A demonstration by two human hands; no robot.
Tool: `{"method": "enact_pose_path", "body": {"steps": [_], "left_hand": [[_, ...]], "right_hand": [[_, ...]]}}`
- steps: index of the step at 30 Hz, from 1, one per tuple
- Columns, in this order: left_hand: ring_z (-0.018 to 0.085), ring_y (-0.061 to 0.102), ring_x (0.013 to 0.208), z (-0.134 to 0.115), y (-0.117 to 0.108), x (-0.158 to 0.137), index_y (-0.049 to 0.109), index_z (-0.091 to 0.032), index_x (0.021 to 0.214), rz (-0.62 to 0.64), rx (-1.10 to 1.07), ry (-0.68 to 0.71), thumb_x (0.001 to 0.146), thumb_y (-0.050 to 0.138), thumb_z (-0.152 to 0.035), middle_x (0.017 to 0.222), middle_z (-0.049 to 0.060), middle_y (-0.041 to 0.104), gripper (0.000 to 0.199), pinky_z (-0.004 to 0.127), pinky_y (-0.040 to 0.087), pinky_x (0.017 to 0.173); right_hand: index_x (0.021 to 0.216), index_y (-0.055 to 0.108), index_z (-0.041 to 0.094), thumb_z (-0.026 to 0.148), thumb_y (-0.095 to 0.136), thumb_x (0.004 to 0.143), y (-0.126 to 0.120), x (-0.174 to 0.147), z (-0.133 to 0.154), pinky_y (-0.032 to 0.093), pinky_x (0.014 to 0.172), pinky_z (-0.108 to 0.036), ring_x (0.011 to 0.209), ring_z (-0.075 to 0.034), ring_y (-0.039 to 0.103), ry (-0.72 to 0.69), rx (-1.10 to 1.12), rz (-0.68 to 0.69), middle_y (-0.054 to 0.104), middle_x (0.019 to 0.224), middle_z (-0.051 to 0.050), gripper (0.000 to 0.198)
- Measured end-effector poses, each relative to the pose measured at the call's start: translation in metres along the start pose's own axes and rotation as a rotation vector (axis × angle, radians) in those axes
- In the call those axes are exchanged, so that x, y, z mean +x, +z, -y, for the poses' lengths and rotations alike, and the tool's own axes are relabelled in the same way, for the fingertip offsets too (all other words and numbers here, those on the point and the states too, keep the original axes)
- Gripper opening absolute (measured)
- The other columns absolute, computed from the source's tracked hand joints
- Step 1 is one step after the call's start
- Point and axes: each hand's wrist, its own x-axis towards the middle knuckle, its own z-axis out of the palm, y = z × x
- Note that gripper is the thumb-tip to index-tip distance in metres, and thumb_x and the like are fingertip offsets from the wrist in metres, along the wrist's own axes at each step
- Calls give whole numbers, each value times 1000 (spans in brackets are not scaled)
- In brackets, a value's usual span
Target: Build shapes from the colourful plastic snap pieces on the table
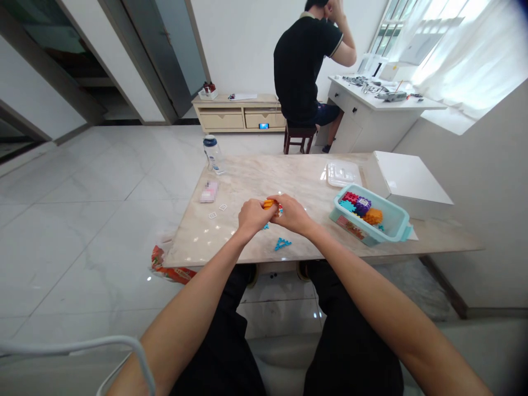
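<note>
Above the marble-look table, my left hand (252,216) and my right hand (292,213) meet, fingers closed around orange plastic building pieces (269,204). Some red and white shows beside the orange, under my right fingers; its shape is largely hidden. A blue triangular building piece (282,243) lies flat on the table just below my hands, nearer the front edge. Another small blue piece (266,226) shows partly beneath them. To the right stands a light teal tub (398,223) holding red, blue, purple and orange building pieces (363,207).
A clear plastic tray (343,173) and a white box (416,179) stand behind the tub. On the left are a water bottle (213,155), a pink pack (209,191) and two small white cards (223,207). Beyond the table (264,170), a person (303,66) sits on a stool.
</note>
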Motion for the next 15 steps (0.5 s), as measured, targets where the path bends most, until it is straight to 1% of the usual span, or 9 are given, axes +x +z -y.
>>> {"method": "enact_pose_path", "body": {"steps": [4,8,11,15], "left_hand": [[25,71,73,4,-1,3,79,-21,67,25,-48,-24,85,67,-51,63,7,71,37,30,39,61],[24,69,70,7,-2,4,76,-19,63,44,-78,-21,85,66,-50,59,5,67,39,29,38,59],[24,70,72,7,-3,4,77,-19,65,49,-67,-28,84,67,-52,60,5,68,40,29,40,60],[25,72,74,7,-4,3,79,-20,68,75,-63,-30,84,67,-54,63,6,71,40,29,42,63]], "right_hand": [[120,76,21,32,88,81,-2,0,-5,54,90,-36,102,-26,71,-1,15,29,78,109,-8,42],[119,77,22,36,91,80,-2,0,-6,53,87,-34,101,-25,71,14,9,11,78,108,-7,44],[120,78,23,39,91,80,-2,0,-6,53,86,-33,101,-25,72,34,-5,11,78,108,-7,45],[116,80,23,41,90,80,-1,-1,-8,53,85,-34,98,-25,71,39,-34,35,77,103,-7,42]]}}
